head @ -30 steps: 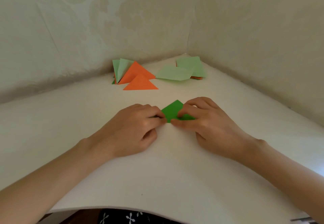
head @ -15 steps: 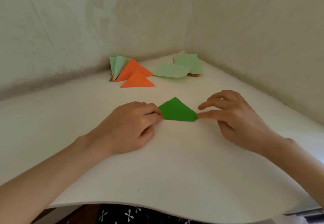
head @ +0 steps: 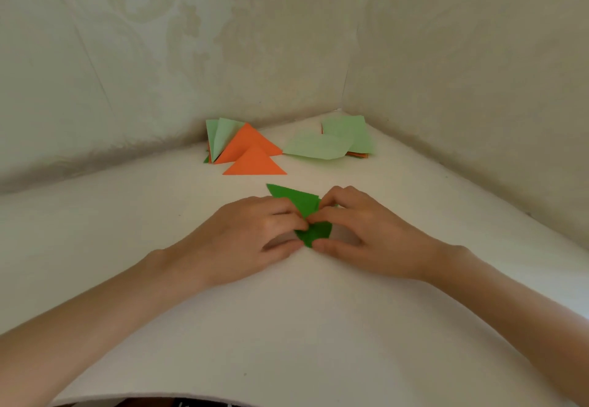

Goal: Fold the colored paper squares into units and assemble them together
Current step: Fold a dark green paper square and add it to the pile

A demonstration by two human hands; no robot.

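Observation:
A dark green folded paper [head: 296, 199] lies on the white table [head: 287, 327], partly covered by both hands. My left hand [head: 251, 237] pinches its left side between curled fingers and thumb. My right hand [head: 363, 234] pinches its right side, fingertips meeting the left hand's over the paper. A green point sticks out below the fingers and a triangular flap shows behind them. Folded orange triangles [head: 255, 164] lie further back.
Folded pale green and orange units [head: 223, 138] lean against the left wall. A pile of flat pale green squares [head: 331, 143] over orange ones sits in the corner. Walls close in at the back and right. The table's front edge runs along the bottom.
The right hand, which had drawn off to the paper's right tip, came back onto it. The green paper has been turned and is now pinched by both hands.

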